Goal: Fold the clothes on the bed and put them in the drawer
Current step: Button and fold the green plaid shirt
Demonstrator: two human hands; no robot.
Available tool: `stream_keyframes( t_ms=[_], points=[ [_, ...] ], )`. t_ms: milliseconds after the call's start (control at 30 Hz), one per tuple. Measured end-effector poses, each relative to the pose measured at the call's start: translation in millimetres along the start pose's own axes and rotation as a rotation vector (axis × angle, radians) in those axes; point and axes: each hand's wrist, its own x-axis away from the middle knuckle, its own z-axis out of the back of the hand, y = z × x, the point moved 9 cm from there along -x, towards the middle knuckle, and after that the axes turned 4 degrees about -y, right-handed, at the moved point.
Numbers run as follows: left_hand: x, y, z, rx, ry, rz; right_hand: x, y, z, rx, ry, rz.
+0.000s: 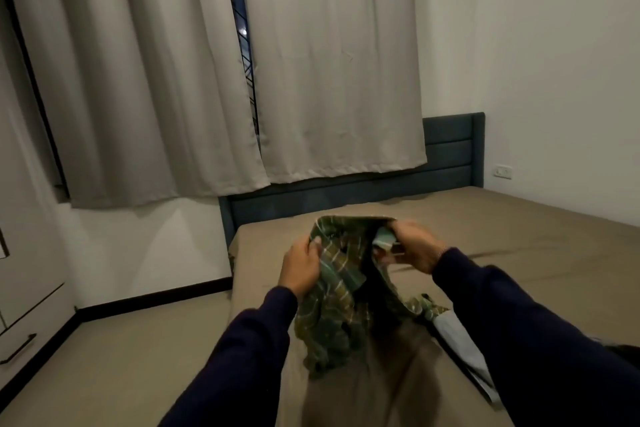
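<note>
Both arms wear long dark navy sleeves (249, 350) reaching the wrists.

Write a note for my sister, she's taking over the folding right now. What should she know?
Left hand grips the green plaid shirt by one edge; right hand grips the other, near the collar. The shirt hangs unfolded above the bed, its bottom touching the sheet. A pale grey garment lies beside it. Nothing looks folded yet. Left: fold both, then put them in the drawer.
</note>
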Motion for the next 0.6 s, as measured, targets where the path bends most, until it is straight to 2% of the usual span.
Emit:
stream_keyframes(
  t_ms=[100, 200, 300, 500, 600],
  points=[
    [-24, 74, 32, 0.137, 0.181, -0.084, 18, -84, -2, -0.117, 0.003, 0.218],
    [-39, 159, 66, 0.117, 0.351, -0.179, 42, -156, -11, -0.147, -0.036, 0.368],
    [-40, 231, 92, 0.043, 0.499, -0.268, 71, -221, 0, -0.059, 0.075, 0.506],
    [-14, 343, 146, -0.035, 0.708, -0.557, 148, -340, 11, 0.118, 0.089, 0.792],
    [7, 390, 166, -0.142, 0.815, -0.684, 189, -385, 14, 0.228, 0.173, 0.941]
  ],
)
